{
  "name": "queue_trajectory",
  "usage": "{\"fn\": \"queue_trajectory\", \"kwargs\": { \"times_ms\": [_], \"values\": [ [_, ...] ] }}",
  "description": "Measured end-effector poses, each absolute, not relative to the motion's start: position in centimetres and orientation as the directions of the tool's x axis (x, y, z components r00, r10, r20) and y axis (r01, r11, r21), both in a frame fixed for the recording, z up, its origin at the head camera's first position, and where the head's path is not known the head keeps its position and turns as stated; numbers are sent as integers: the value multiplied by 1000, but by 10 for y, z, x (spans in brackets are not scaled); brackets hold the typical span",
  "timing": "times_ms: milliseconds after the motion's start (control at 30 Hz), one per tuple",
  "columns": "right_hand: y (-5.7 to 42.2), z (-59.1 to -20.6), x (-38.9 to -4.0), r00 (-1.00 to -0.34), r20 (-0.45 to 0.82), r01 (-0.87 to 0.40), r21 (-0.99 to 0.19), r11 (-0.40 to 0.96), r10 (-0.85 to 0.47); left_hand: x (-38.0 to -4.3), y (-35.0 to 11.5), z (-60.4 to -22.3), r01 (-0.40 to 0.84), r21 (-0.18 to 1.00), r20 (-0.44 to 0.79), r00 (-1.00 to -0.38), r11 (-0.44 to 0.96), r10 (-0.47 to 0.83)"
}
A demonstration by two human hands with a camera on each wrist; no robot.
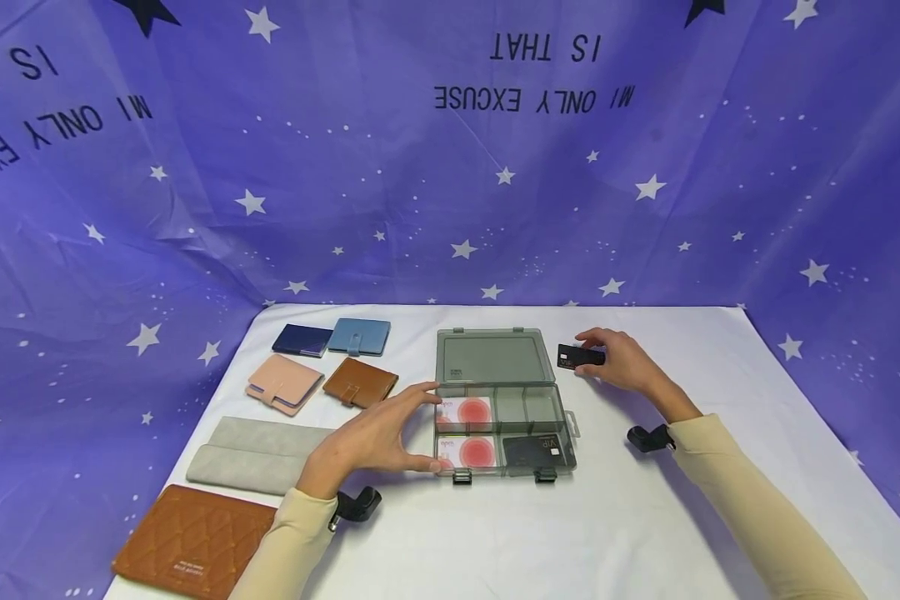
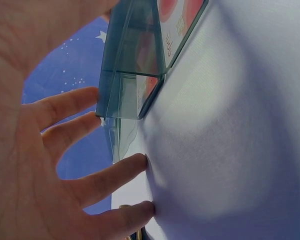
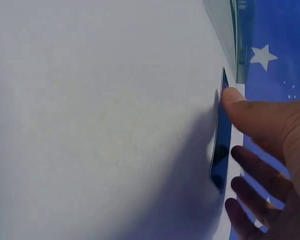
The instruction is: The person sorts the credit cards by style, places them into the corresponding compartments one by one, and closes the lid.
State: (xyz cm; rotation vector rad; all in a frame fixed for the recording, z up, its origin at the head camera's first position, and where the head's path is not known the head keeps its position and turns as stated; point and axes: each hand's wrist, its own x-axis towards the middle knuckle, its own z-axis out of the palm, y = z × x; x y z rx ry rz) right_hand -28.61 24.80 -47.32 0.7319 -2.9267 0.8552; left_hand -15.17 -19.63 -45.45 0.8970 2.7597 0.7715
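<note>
A translucent grey-green compartment box (image 1: 525, 407) lies on the table with its lid (image 1: 495, 357) folded back. Two white-and-red cards (image 1: 472, 452) sit in its left compartments, and a black VIP card (image 1: 532, 451) is in the front right one. My left hand (image 1: 371, 437) touches the box's left end, thumb near the front corner and extended fingers toward the back. In the left wrist view, two fingertips meet the box wall (image 2: 125, 95). To the right of the box, my right hand (image 1: 626, 362) pinches another black VIP card (image 1: 570, 357), thumb on it in the right wrist view.
On the left lie a navy card holder (image 1: 300, 339), a blue wallet (image 1: 360, 336), a pink wallet (image 1: 285, 382), a brown wallet (image 1: 362, 382), a grey folded case (image 1: 247, 454) and a quilted brown pouch (image 1: 195, 537). A purple star-printed cloth (image 1: 390, 192) surrounds the white table.
</note>
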Motion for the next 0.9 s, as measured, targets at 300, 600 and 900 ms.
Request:
{"fn": "queue_trajectory", "kwargs": {
  "times_ms": [300,600,900],
  "values": [
    [256,-475,-294,-907,17,-374,-492,786,-421,-153,-195,-453,519,502,31,-810,692,586],
    [256,-474,-289,-919,10,-346,-498,795,-394,-153,-195,-451,507,506,21,-816,697,578],
    [257,-474,-284,-920,-11,-324,-544,774,-392,-152,-195,-453,504,517,18,-815,692,579]
  ]
}}
